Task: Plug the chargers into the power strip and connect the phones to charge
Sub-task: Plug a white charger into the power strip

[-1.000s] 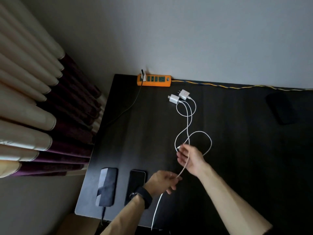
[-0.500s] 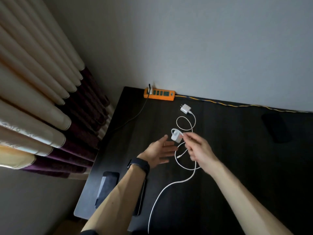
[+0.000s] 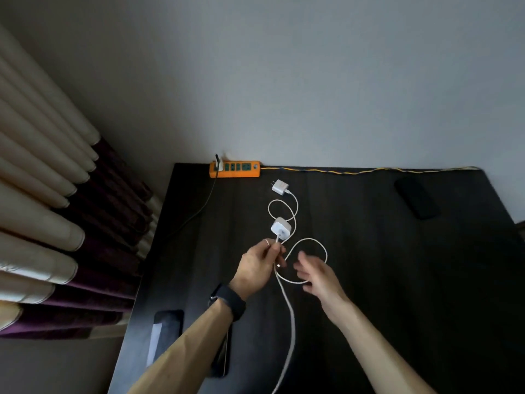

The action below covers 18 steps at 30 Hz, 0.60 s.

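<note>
An orange power strip (image 3: 235,169) lies at the back edge of the dark table (image 3: 369,280), with a black plug in its left socket. One white charger (image 3: 280,186) rests on the table just in front of it. My left hand (image 3: 260,265) pinches the white cable right below a second white charger (image 3: 280,228), which hangs lifted above the table. My right hand (image 3: 318,275) hovers open beside the cable loop (image 3: 312,251), holding nothing. A phone (image 3: 166,334) lies near the front left corner. Another phone (image 3: 223,362) is mostly hidden under my left forearm.
A dark flat object (image 3: 417,197) lies at the table's back right. The strip's yellow-blue cord (image 3: 369,170) runs along the back edge against the wall. A black cable (image 3: 199,209) trails off the left edge. Curtains (image 3: 56,209) hang at the left.
The second charger passed from my right hand to my left, which now grips its cable. My right hand let go and drew back to the right, fingers open.
</note>
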Available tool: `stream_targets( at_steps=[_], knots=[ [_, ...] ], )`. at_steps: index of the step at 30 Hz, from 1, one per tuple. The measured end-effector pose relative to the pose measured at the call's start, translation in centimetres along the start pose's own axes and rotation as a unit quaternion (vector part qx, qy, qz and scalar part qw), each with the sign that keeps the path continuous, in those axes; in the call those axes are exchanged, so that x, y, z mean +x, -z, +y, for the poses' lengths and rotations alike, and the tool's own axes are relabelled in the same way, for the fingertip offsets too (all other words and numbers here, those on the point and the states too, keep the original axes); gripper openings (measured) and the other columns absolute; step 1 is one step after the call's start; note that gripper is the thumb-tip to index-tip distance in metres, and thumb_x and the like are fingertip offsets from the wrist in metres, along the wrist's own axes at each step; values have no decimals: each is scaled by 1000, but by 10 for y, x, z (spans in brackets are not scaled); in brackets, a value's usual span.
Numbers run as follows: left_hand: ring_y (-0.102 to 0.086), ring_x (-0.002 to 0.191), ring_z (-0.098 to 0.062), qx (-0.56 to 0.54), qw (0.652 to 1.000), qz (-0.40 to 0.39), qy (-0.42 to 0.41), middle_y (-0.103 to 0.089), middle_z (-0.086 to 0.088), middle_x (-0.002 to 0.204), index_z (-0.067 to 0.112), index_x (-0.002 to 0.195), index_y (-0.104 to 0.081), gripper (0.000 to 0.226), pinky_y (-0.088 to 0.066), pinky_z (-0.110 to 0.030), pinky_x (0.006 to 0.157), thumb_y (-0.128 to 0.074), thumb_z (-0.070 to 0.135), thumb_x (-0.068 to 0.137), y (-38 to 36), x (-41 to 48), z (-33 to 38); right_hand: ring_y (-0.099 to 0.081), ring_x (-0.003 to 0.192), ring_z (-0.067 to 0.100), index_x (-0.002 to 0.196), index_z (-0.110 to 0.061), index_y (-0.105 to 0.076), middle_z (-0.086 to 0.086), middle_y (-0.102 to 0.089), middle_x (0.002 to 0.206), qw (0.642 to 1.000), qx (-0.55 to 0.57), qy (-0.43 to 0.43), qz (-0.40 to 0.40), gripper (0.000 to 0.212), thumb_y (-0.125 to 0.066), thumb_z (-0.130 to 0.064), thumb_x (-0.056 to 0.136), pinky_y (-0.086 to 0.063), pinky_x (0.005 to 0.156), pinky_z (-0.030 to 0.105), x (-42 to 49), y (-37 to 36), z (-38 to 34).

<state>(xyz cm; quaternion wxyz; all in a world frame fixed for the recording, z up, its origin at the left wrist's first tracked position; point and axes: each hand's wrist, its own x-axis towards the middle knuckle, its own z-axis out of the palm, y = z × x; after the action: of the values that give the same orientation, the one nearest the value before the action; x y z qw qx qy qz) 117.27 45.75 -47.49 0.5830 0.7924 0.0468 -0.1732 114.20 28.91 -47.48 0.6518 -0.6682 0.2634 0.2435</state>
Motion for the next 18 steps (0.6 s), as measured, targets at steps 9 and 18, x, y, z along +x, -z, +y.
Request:
stream_targets(
  at_steps=[9, 18],
  knots=[
    [-62, 78, -5, 323, 945, -29, -45, -69, 15, 81, 36, 100, -58, 21, -49, -30, 67, -44, 52, 99, 22, -12, -13, -71, 74, 20, 109, -10, -72, 10, -73, 83, 987, 141, -13, -73, 32, -76, -32, 87, -56, 61, 30, 44, -45, -58],
    [-58, 111, -11, 340, 939, 34, 18, -63, 14, 115, 39, 117, -61, 34, -52, -34, 90, -45, 58, 92, 62, 41, -53, -75, 96, 15, 111, -29, -71, -2, -76, 107, 998, 33, 45, -41, 23, -76, -26, 88, -59, 76, 32, 99, -63, -76]
  ],
)
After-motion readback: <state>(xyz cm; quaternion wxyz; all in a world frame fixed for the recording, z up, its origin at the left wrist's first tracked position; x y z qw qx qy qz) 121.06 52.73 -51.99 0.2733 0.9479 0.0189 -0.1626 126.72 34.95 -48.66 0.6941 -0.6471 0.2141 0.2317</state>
